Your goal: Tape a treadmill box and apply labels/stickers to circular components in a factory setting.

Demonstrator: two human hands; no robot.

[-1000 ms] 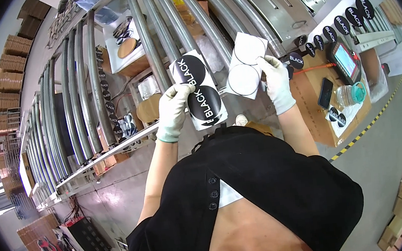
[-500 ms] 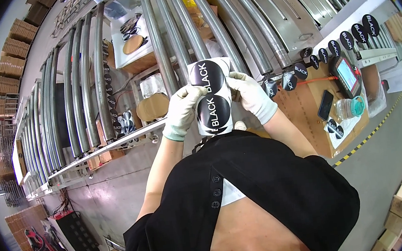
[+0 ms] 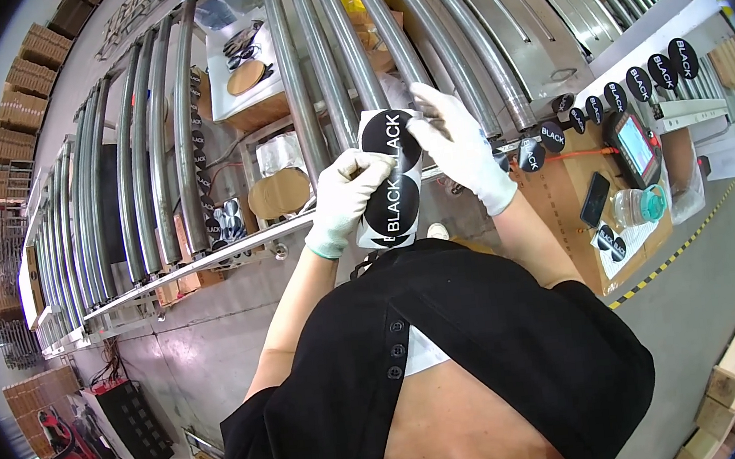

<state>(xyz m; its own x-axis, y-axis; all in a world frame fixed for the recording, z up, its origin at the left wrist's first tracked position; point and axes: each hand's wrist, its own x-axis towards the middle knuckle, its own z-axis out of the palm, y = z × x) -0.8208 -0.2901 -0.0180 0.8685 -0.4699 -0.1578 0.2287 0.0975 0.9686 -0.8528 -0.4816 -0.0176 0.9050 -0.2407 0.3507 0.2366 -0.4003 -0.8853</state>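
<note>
We see white gloves point(image 3: 337, 218) covering the left hand point(image 3: 349, 194) and right hand point(image 3: 461, 150), the left one edged in green at its cuff. We make out a loose black top point(image 3: 505, 340) with short sleeves point(image 3: 254, 428), a row of round dark buttons point(image 3: 396, 351), and a white inner garment point(image 3: 425, 354) beneath. Past its hem, we spot a pale shoe point(image 3: 439, 232).
</note>
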